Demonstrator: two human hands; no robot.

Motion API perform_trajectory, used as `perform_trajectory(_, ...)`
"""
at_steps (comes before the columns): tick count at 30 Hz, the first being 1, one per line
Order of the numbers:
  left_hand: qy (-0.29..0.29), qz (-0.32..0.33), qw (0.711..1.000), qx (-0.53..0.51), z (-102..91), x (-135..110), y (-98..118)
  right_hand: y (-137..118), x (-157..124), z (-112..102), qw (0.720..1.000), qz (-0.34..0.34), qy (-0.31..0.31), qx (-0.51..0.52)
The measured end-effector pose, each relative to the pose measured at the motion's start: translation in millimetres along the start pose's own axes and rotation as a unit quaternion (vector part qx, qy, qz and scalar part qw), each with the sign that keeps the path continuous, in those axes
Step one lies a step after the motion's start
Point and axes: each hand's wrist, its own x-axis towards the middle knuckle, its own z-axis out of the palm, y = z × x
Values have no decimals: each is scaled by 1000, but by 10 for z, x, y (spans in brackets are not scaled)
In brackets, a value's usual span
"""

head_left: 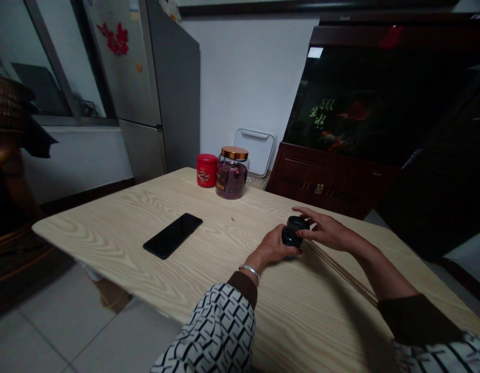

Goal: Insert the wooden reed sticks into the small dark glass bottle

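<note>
A small black round container (291,237) stands on the light wooden table (146,207). My left hand (273,247) is wrapped round its body. My right hand (325,229) rests on its black lid (299,223), fingers curved over the top. A silver bracelet sits on my left wrist. Thin wooden sticks (340,272) lie on the table under my right forearm.
A black phone (173,235) lies flat to the left. A red tin (206,170) and a gold-lidded glass jar (232,172) of dried flowers stand at the far edge. A grey fridge (146,83), a dark fish-tank cabinet (340,176) and a white board (255,150) stand beyond.
</note>
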Motion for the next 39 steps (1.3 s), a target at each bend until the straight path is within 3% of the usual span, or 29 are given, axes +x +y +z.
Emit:
perform_trajectory(4,2,-6,1000,24,-18,-5,-5,-202,184,-104,985,16,-61,-161)
perform_trajectory(7,2,-2,1000,10,4,15,-49,-354,239,-58,956,94,-50,-275)
perform_trajectory(10,-3,3,1000,-6,26,31,-76,-425,221,3,935,133,-34,-326)
perform_trajectory(13,-9,12,1000,-2,21,26,-69,-371,174,1,956,123,-17,-267)
perform_trajectory(15,-5,16,1000,4,8,18,-61,-289,141,-43,981,73,-11,-180)
perform_trajectory(18,-3,7,1000,13,-5,13,-63,-191,106,-126,995,-21,-63,-81)
perform_trajectory(20,-1,1,1000,18,-4,17,-69,-191,106,-152,991,-48,-86,-88)
perform_trajectory(25,-1,7,1000,14,6,22,-54,-336,164,-92,963,70,-19,-260)
perform_trajectory(27,-2,24,1000,6,4,19,-40,-354,164,-68,959,100,-9,-264)
perform_trajectory(30,-3,24,1000,12,-4,15,-34,-279,114,-73,984,76,-2,-160)
perform_trajectory(33,-4,5,1000,14,-10,14,-45,-175,61,-100,998,-9,-47,-52)
perform_trajectory(35,-2,10,1000,10,-12,13,-55,-157,58,-103,995,-31,-64,-69)
perform_trajectory(39,-13,16,1000,-5,-9,15,-67,-225,105,-67,972,67,-16,-224)
